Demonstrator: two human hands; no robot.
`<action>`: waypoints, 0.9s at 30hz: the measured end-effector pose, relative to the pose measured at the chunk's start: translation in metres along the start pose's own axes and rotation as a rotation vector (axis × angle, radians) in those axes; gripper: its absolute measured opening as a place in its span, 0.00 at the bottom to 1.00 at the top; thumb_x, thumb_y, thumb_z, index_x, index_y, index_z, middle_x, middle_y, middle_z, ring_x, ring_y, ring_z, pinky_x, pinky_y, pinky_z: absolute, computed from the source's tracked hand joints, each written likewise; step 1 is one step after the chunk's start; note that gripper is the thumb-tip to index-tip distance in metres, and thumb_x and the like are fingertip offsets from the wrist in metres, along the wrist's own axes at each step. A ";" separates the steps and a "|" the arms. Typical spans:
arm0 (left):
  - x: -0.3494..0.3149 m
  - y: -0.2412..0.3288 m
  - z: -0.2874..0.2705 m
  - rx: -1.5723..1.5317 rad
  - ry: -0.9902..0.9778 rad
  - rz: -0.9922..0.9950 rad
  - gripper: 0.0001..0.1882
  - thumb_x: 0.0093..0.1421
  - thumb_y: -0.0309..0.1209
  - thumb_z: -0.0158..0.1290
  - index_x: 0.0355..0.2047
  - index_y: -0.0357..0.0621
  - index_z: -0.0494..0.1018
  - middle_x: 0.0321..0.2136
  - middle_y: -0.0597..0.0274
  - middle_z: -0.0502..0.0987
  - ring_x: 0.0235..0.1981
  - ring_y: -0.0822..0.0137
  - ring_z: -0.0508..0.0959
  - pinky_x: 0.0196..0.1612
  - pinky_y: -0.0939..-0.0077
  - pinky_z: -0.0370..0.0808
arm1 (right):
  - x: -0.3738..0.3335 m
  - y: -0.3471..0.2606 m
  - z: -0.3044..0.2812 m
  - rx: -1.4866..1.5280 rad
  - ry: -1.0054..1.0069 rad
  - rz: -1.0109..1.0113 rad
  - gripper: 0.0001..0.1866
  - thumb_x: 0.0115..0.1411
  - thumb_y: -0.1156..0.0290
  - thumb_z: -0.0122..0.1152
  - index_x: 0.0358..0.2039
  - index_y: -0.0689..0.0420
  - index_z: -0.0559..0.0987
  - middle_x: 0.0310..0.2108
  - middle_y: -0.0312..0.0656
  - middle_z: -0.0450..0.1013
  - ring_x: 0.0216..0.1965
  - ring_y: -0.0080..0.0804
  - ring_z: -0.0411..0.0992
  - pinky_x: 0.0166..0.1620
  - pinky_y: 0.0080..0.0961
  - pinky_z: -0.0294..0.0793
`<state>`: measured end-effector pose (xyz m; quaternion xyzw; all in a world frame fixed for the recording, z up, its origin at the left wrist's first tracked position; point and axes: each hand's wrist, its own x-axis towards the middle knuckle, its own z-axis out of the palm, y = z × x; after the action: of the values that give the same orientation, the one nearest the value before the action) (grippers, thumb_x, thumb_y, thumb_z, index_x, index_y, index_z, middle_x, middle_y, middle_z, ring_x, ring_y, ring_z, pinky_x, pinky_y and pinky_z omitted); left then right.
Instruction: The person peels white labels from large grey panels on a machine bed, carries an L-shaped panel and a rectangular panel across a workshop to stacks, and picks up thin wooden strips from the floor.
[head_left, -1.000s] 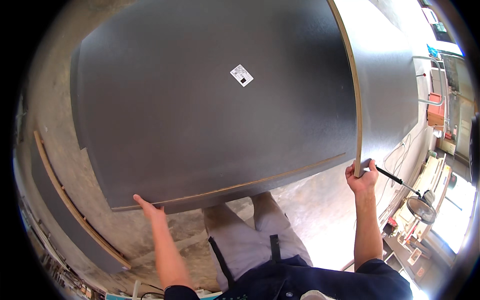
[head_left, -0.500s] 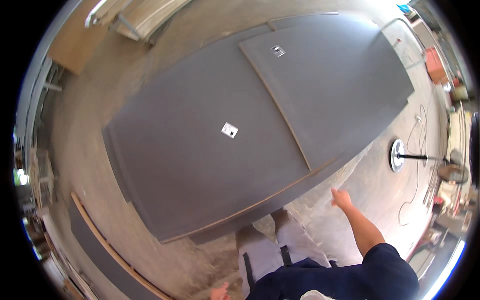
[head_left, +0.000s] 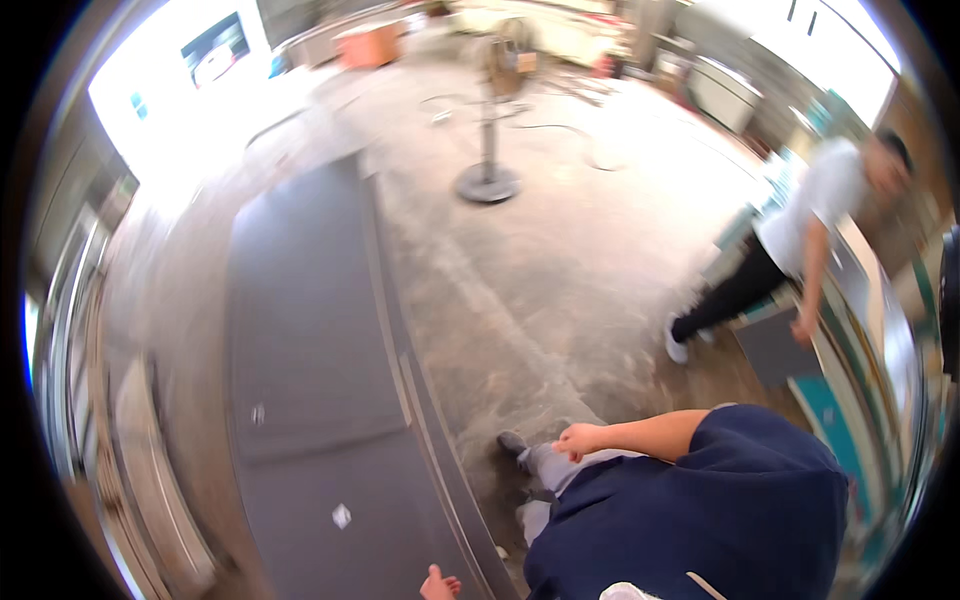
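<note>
My left hand shows at the lower edge, its thumb and fingers apart and nothing in it. It is above the near end of the dark grey panels, which lie overlapped on the floor, two small white labels on them. My right hand hangs in front of my body, over my light grey trousers. Its fingers are loosely bent and slightly blurred, with the thumb apart, and I see nothing held. Neither hand appears to touch the panels.
A stand with a round base is on the concrete floor ahead, a cable behind it. At right a person leans by upright boards. An orange box sits far off. Long boards lie at left.
My view has swung to the right, so the panels now run along my left and the stand is ahead. A person has come into view. My right hand has moved closer to my body.
</note>
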<state>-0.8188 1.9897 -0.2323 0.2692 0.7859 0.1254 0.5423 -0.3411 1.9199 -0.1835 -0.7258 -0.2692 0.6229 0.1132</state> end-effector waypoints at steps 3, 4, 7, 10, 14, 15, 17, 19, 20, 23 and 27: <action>0.001 0.078 0.010 0.118 0.041 0.138 0.25 0.55 0.47 0.54 0.12 0.38 0.68 0.09 0.60 0.68 0.09 0.68 0.66 0.11 0.76 0.58 | -0.033 0.056 -0.005 -0.117 0.079 -0.099 0.25 0.59 0.48 0.48 0.33 0.62 0.76 0.27 0.43 0.76 0.26 0.30 0.76 0.34 0.27 0.73; 0.004 0.098 0.022 0.152 0.003 0.201 0.25 0.54 0.46 0.55 0.13 0.37 0.69 0.10 0.60 0.69 0.09 0.68 0.66 0.11 0.78 0.59 | -0.030 0.084 -0.003 -0.008 0.188 -0.034 0.25 0.58 0.48 0.48 0.32 0.61 0.77 0.25 0.42 0.76 0.25 0.30 0.76 0.33 0.28 0.74; 0.012 0.144 0.092 0.189 -0.191 0.361 0.22 0.56 0.44 0.51 0.24 0.33 0.68 0.13 0.53 0.72 0.08 0.65 0.69 0.09 0.78 0.63 | -0.041 0.158 -0.026 0.332 0.452 0.087 0.26 0.56 0.50 0.48 0.31 0.64 0.78 0.23 0.45 0.76 0.23 0.34 0.75 0.32 0.31 0.74; -0.012 0.184 0.202 0.300 -0.415 0.465 0.18 0.59 0.40 0.48 0.26 0.33 0.68 0.13 0.53 0.71 0.09 0.67 0.71 0.08 0.80 0.64 | -0.060 0.232 -0.041 0.539 0.647 0.188 0.22 0.56 0.55 0.49 0.29 0.64 0.78 0.23 0.44 0.76 0.21 0.30 0.75 0.29 0.27 0.74; -0.086 0.202 0.341 0.589 -0.673 0.490 0.17 0.58 0.39 0.50 0.32 0.33 0.70 0.15 0.55 0.73 0.11 0.68 0.72 0.11 0.81 0.66 | -0.090 0.289 -0.048 0.829 0.759 0.256 0.21 0.56 0.56 0.52 0.29 0.65 0.77 0.22 0.44 0.75 0.21 0.30 0.75 0.29 0.27 0.74; -0.111 0.197 0.373 0.665 -0.740 0.515 0.17 0.58 0.39 0.51 0.33 0.33 0.71 0.15 0.55 0.73 0.12 0.69 0.72 0.12 0.81 0.67 | -0.095 0.304 -0.048 0.910 0.774 0.275 0.20 0.56 0.56 0.53 0.30 0.65 0.77 0.22 0.44 0.75 0.21 0.30 0.75 0.28 0.27 0.74; -0.141 0.186 0.414 0.821 -0.868 0.569 0.18 0.57 0.39 0.52 0.34 0.32 0.73 0.16 0.55 0.74 0.13 0.70 0.73 0.15 0.80 0.69 | -0.101 0.326 -0.051 1.023 0.811 0.323 0.19 0.56 0.57 0.54 0.30 0.65 0.77 0.22 0.44 0.75 0.21 0.30 0.74 0.28 0.27 0.74; -0.161 0.178 0.448 0.995 -0.982 0.619 0.17 0.56 0.39 0.53 0.34 0.33 0.74 0.17 0.56 0.75 0.15 0.70 0.74 0.18 0.80 0.71 | -0.097 0.341 -0.046 1.101 0.841 0.392 0.18 0.56 0.58 0.55 0.30 0.65 0.76 0.23 0.44 0.75 0.20 0.30 0.74 0.27 0.28 0.74; -0.170 0.177 0.462 1.037 -0.987 0.641 0.17 0.56 0.38 0.53 0.33 0.33 0.75 0.17 0.56 0.75 0.16 0.71 0.74 0.19 0.80 0.72 | -0.094 0.349 -0.048 1.122 0.852 0.373 0.18 0.56 0.59 0.55 0.31 0.65 0.76 0.22 0.44 0.75 0.21 0.30 0.74 0.27 0.27 0.74; -0.178 0.184 0.493 1.149 -0.991 0.684 0.17 0.55 0.38 0.54 0.32 0.33 0.76 0.18 0.58 0.76 0.19 0.71 0.75 0.23 0.79 0.73 | -0.083 0.363 -0.056 1.229 0.906 0.343 0.18 0.56 0.59 0.55 0.31 0.65 0.76 0.22 0.45 0.75 0.21 0.30 0.74 0.26 0.26 0.74; -0.163 0.218 0.531 1.239 -0.948 0.698 0.17 0.54 0.38 0.54 0.30 0.32 0.76 0.18 0.56 0.76 0.17 0.69 0.75 0.21 0.78 0.73 | -0.062 0.359 -0.075 1.393 0.904 0.317 0.18 0.56 0.59 0.56 0.31 0.64 0.76 0.23 0.44 0.75 0.21 0.30 0.73 0.26 0.26 0.74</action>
<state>-0.2237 2.0280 -0.1995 0.7679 0.2748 -0.2929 0.4989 -0.1843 1.6021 -0.2958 -0.6988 0.3523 0.3048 0.5428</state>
